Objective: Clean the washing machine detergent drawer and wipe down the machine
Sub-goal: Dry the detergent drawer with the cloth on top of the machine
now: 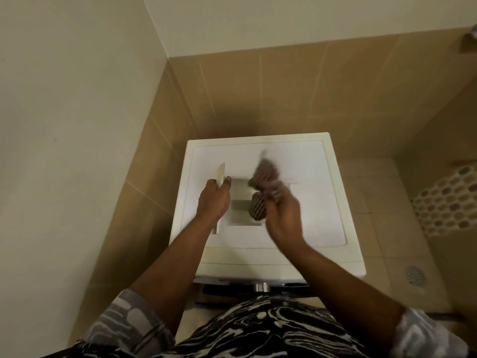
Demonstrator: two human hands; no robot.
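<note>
The white detergent drawer [241, 202] lies on top of the white washing machine [309, 223], pulled out of its slot. My left hand [214, 200] grips the drawer's front panel at its left end, thumb and fingers on either side of the panel. My right hand [281, 213] holds a striped brownish cloth [263, 177], blurred by motion, with part of it bunched inside a drawer compartment. The drawer's right end is hidden behind the cloth and my right hand.
The machine stands in a corner between a cream wall on the left and tan tiles behind. A floor drain [415, 275] and a patterned mat [449, 202] lie on the tiled floor to the right. The machine's control knob [262, 286] shows at the front edge.
</note>
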